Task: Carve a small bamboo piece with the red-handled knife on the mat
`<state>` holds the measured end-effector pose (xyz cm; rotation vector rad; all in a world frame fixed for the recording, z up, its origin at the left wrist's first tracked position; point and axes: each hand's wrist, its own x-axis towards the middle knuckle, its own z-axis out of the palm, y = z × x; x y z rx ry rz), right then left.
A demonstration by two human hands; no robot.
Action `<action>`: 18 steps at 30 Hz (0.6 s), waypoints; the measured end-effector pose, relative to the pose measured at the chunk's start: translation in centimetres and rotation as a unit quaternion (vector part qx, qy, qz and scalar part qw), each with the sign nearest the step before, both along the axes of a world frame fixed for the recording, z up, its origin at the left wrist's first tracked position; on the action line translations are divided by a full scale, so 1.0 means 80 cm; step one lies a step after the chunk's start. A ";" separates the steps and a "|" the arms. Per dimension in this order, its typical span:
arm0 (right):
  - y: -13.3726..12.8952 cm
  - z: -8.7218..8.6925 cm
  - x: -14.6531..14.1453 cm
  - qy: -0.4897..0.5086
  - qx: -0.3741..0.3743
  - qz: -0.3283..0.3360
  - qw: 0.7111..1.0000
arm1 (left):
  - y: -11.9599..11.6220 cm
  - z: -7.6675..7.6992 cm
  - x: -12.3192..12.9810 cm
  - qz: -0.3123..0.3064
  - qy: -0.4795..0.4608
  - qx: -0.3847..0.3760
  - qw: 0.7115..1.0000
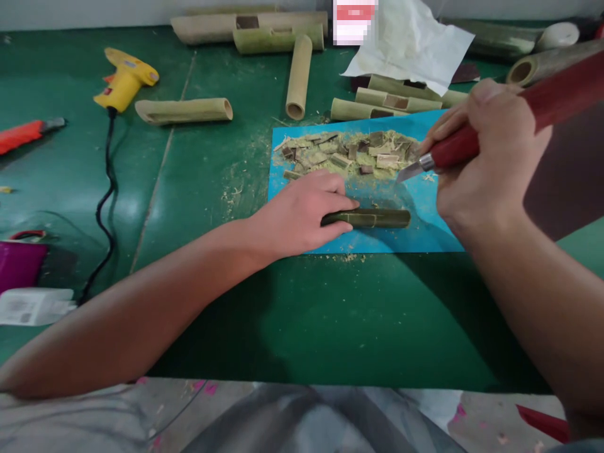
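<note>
My left hand [314,211] is closed on the left end of a dark green bamboo tube [377,218], pressing it down on a blue sheet [325,245]. Scored lines show on the tube's upper side. Wrapped in my right hand [495,148] is a carving knife [455,149] with a thick red handle and a short metal blade. The blade tip points down and left, above the sheet and apart from the tube. Behind the tube lies a heap of bamboo chips and sawdust [352,154].
A yellow glue gun [123,78] with a black cord lies left. Cut bamboo pieces [184,111] are spread at the back. White paper [408,44] rests at the back right. An orange-handled tool [23,136] and a purple object [21,264] are at the left edge.
</note>
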<state>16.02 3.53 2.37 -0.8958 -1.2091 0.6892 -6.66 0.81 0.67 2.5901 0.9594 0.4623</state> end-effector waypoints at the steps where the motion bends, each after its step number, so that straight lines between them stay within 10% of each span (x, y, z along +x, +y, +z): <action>1: 0.000 -0.001 0.001 -0.007 0.003 -0.019 1.000 | 0.000 0.000 0.000 0.002 -0.001 -0.001 1.000; 18: -0.042 -0.018 -0.009 -0.172 -0.066 0.014 0.983 | -0.006 0.015 -0.001 -0.001 0.047 0.022 0.999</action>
